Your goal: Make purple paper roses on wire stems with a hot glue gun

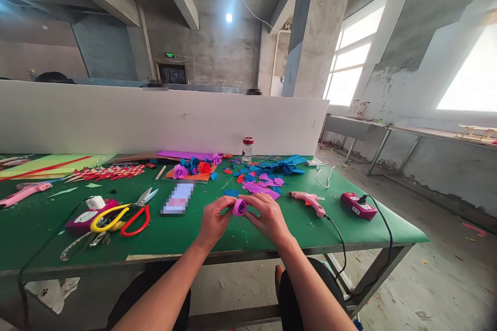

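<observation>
A purple paper rose [239, 208] with a spiral centre is held between both my hands, above the green table near its front edge. My left hand [215, 221] pinches it from the left with thumb and forefinger. From the right, the fingers of my right hand [267, 215] close on its side and top edge. Beyond the hands lie loose purple petals [261, 189] and blue paper pieces [281, 166]. A pink glue gun [309, 201] rests to the right of my right hand, its black cord running off the table.
Scissors with red and yellow handles [134, 214] lie at left beside a blurred phone [178, 198]. Finished paper roses [192, 166] sit further back. A lidded glass jar [247, 150] stands before the white partition [163, 119]. A magenta power box [357, 206] is at right.
</observation>
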`<state>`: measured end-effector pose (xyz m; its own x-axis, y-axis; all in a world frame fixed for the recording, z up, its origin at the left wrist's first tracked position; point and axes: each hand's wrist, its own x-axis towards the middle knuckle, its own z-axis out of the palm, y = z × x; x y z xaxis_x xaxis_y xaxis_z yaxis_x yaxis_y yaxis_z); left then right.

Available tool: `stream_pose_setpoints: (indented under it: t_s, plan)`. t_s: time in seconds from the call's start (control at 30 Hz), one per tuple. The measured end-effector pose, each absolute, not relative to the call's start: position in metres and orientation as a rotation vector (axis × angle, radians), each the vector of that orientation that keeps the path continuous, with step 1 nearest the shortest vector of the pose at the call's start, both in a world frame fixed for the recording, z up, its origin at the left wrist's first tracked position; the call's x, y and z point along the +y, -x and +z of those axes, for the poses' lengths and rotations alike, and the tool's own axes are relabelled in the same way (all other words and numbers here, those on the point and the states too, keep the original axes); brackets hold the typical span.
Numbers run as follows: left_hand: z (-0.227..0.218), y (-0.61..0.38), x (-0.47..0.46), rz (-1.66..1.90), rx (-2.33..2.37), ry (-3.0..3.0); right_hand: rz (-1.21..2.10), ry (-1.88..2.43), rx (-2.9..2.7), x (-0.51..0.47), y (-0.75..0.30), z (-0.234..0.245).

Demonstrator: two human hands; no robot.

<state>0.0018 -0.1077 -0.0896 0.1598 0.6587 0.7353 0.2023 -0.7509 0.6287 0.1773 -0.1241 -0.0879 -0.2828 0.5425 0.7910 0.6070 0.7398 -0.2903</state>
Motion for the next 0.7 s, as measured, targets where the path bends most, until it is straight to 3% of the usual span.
stream_pose_setpoints:
  t_s: [0.33,0.47,0.7]
  plan:
    - [-0.090,-0.004,-0.109,1.524,0.818,-2.064,-0.044,0.829,-1.964,-0.126,-0.181,-0.083]
    - [-0.095,-0.004,-0.102,1.555,0.918,-1.801,0.037,0.946,-1.721,-0.121,-0.188,-0.085]
    - [-0.092,-0.003,-0.093,1.665,0.890,-1.317,-0.138,1.177,-1.428,-0.110,-0.200,-0.090]
